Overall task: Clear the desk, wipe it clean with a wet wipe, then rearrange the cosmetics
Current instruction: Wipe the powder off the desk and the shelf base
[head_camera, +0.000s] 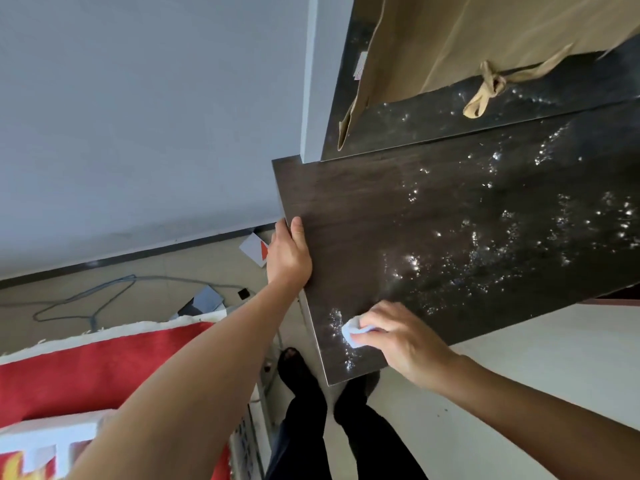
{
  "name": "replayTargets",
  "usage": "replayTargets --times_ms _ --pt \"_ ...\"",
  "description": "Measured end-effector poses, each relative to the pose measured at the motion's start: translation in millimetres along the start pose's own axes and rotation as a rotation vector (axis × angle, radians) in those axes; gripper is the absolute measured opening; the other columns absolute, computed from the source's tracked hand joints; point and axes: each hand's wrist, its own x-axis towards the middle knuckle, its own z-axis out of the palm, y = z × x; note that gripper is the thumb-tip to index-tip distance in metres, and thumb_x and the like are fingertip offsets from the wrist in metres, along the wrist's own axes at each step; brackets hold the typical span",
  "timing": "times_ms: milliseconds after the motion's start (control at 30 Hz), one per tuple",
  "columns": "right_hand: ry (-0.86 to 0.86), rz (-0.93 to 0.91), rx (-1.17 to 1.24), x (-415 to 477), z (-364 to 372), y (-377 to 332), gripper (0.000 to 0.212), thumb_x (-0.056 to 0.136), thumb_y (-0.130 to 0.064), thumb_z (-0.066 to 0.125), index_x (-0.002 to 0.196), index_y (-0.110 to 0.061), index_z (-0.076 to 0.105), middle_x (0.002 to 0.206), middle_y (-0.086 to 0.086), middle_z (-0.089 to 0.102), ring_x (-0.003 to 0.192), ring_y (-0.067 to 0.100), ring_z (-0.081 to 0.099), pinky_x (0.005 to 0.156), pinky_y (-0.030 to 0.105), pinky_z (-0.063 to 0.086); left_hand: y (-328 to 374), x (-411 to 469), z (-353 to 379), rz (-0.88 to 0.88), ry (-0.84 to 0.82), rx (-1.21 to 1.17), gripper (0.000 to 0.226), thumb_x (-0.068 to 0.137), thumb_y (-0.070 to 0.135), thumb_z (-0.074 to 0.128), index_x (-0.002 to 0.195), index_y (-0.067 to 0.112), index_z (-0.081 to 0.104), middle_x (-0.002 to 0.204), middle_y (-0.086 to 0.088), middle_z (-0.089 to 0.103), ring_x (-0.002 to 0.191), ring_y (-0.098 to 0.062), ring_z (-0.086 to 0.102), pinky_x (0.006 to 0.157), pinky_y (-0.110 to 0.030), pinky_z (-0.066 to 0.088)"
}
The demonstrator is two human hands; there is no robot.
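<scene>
On table (363, 209) near corner, right grip (398, 336) clutches wet wipe (349, 332), mid-wipe; left grip (289, 254) clasps table edge. Nxt: prob sweep twd droplets (412, 261) w/ steady pressure.

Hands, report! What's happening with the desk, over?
Left hand grips the desk edge. Right hand holds the wipe on the near corner. Desk wet-streaked, no cosmetics in view. Paper bag at the back, clear of the wipe.

Most of wet wipe (349, 332) under right hand (401, 341); paper bag (450, 36) top off-frame
</scene>
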Motion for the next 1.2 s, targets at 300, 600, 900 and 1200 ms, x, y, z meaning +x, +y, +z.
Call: replayTargets --times_ms 300,600,900,1200 --pt "0.089 0.086 0.044 21.6 9.5 -5.6 0.041 0.079 0.012 0.062 0.108 -0.016 0.066 0.111 -0.001 0.060 0.095 0.020 0.052 0.078 0.025 0.046 -4.8 7.2 -6.2 0.022 -0.067 0.012 0.046 0.099 0.051 0.021 0.105 0.011 0.042 0.109 -0.014 0.058 0.101 -0.032 0.053 0.087 -0.043 0.042" --pt "0.167 0.145 0.046 67.6 6.0 2.5 0.046 0.074 0.014 0.063 0.106 -0.018 0.067 0.104 -0.003 0.060 0.083 0.023 0.049 0.070 0.025 0.044 -3.7 9.9 -10.1 0.021 -0.108 0.041 0.050 0.099 0.052 0.021 0.105 0.007 0.041 0.100 -0.013 0.055 0.096 -0.031 0.051 0.081 -0.039 0.037" --pt "0.134 0.107 0.061 73.7 9.4 -0.7 0.051 0.070 0.019 0.061 0.103 -0.019 0.068 0.089 0.004 0.055 0.078 0.024 0.045 0.063 0.032 0.045 -1.2 11.2 -15.4 0.034 -0.117 0.103 0.057 0.097 0.058 0.019 0.111 0.008 0.043 0.110 -0.015 0.058 0.101 -0.033 0.054 0.092 -0.048 0.043" --pt "-0.002 -0.034 0.119 31.7 26.3 -20.3 0.049 0.072 0.018 0.059 0.105 -0.018 0.068 0.090 0.004 0.053 0.080 0.021 0.044 0.066 0.024 0.038 -2.5 10.3 -11.8 0.035 -0.079 0.029 0.053 0.099 0.054 0.022 0.108 0.007 0.044 0.106 -0.013 0.057 0.101 -0.032 0.053 0.089 -0.043 0.042"
